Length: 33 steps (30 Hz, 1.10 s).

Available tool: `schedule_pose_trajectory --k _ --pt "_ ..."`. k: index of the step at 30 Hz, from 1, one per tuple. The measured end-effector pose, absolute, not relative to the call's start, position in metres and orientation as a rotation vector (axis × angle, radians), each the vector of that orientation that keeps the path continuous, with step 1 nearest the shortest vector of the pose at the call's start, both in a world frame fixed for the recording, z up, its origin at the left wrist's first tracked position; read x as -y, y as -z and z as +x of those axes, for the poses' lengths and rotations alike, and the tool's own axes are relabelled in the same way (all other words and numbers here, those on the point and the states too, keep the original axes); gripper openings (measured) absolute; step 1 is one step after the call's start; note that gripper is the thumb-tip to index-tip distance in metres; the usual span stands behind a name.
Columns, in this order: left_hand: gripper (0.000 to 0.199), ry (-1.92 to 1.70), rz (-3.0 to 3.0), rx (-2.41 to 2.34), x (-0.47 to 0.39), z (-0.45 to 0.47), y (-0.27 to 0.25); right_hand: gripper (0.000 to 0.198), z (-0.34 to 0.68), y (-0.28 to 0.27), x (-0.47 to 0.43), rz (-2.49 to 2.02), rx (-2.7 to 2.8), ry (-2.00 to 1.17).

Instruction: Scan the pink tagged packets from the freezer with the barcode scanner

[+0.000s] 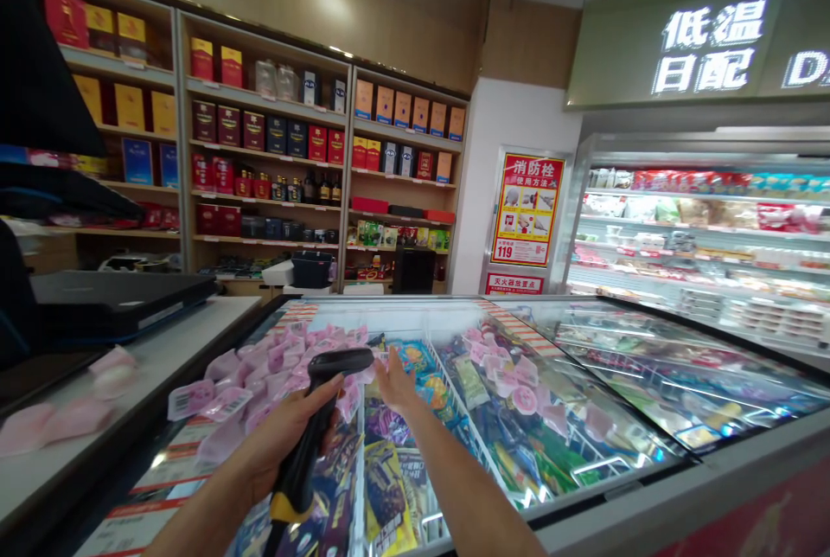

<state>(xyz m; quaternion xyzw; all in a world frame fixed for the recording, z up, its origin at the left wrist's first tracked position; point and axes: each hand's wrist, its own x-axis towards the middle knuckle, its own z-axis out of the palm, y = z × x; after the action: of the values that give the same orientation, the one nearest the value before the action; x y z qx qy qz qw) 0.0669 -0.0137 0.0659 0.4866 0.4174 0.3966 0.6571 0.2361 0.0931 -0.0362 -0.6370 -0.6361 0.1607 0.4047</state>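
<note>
My left hand (291, 425) is wrapped round the handle of a black and yellow barcode scanner (341, 360), whose head points to the right. Close in front of that head is my right hand (397, 380), its fingers closed at a pink plastic container (368, 374), mostly hidden behind the scanner and fingers. To the left, a heap of similar pink containers (263, 375), some with barcode labels, lies on the glass top of a chest freezer (454, 308). A second group of pink containers (509, 371) lies farther right on the glass.
Packaged frozen goods (389, 488) show in wire baskets under the glass. On the left, a counter (162, 349) bears a black device (120, 297) and blurred pink containers (71, 423). Shelves of boxes (265, 133) line the back wall; a lit refrigerated display (700, 237) stands right.
</note>
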Motion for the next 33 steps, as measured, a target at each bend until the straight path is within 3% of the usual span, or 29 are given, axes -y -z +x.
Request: schedule_pose_trajectory --k 9,21,30,33 --pt "0.029 -0.848 1.118 -0.953 0.018 0.087 -0.066 0.064 0.268 0.025 -0.07 -1.612 1.639 -0.296" --pt "0.033 -0.738 1.149 -0.842 0.033 0.141 -0.057 0.055 0.39 0.026 -0.004 -1.953 1.313 0.626" --pt "0.034 -0.68 1.173 -0.783 0.035 0.143 -0.055 0.033 0.407 0.041 0.015 -2.124 1.46 0.632" --pt "0.033 -0.699 1.162 -0.808 0.039 0.142 -0.059 0.037 0.398 0.04 0.011 -2.007 1.612 0.539"
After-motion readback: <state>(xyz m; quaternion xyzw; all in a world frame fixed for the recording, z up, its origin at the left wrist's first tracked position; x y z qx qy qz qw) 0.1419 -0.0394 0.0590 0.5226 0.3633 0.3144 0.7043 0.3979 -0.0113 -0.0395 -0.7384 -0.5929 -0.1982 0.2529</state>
